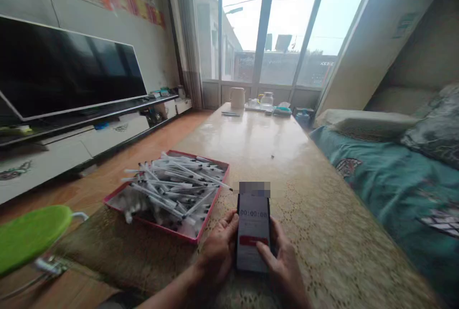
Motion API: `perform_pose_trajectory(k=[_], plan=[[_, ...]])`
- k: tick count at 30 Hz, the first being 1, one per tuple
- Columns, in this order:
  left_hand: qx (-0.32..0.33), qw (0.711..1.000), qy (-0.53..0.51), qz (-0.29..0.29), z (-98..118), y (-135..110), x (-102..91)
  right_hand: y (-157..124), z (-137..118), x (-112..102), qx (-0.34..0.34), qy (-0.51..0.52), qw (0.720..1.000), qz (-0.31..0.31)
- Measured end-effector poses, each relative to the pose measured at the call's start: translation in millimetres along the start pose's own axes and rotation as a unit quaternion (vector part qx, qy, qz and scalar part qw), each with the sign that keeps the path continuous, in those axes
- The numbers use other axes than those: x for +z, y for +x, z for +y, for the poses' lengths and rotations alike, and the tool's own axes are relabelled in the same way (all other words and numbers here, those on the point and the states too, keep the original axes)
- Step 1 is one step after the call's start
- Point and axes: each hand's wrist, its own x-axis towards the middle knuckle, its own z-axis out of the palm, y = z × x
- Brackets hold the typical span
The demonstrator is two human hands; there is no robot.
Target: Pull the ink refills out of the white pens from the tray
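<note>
patterned tabletop, phone inside two-handed grip

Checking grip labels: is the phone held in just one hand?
No, the left hand grips the phone along its left edge and the right hand along its right edge.

At lower centre I see a smartphone with a red bar across its grey display. Lower left of centre, my feed gives a tray edged pink and white pens tipped black. The bench is beige, lacily patterned; the far-left stool seat, lime green; the right-hand fabric, teal.
</note>
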Motion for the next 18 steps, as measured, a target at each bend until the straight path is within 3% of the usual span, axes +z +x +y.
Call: perform_pose_trajectory(k=[18], plan=[[-0.008,1.0,-0.002,0.012,1,0,2.8,2,11,-1,0.01,0.016,1.0,0.013]])
